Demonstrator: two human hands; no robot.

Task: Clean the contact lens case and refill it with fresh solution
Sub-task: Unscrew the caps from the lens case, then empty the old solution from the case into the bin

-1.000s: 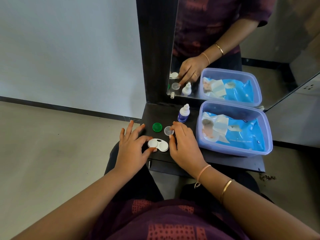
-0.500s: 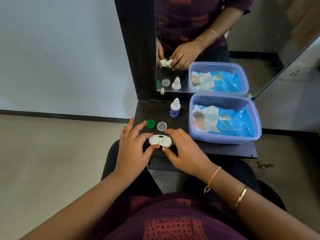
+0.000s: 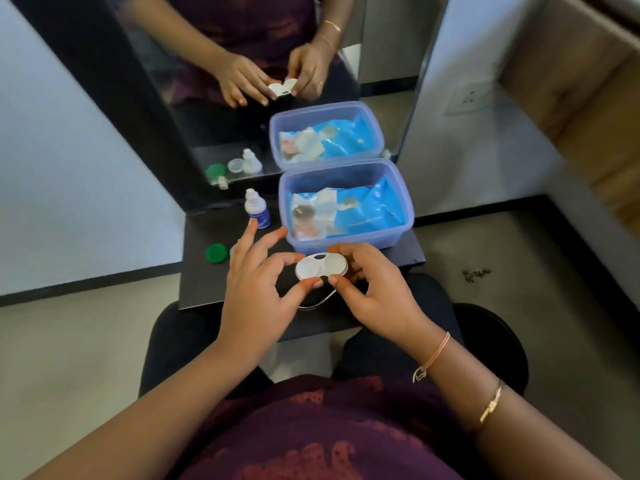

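Note:
A white two-well contact lens case (image 3: pixel 321 266) is held above the black shelf (image 3: pixel 204 282), lids facing up. My left hand (image 3: pixel 258 292) pinches its left end between thumb and forefinger, the other fingers spread. The case's right end sits in the grip of my right hand (image 3: pixel 372 289). At the back of the shelf stands a small solution bottle (image 3: pixel 257 209), white with a blue label and no cap on. A green cap (image 3: pixel 216 252) lies at the shelf's left. The small clear cap is mostly hidden behind my left fingers.
A clear plastic tub (image 3: pixel 349 237) holding blue packets and wipes fills the shelf's right half. A mirror (image 3: pixel 242 98) stands behind the shelf and doubles everything. Dark-clothed knees and a stool show below the shelf, with the floor on both sides.
Both hands have lifted the lens case off the shelf and brought it right, toward the tub. The camera has tilted and the view has swung.

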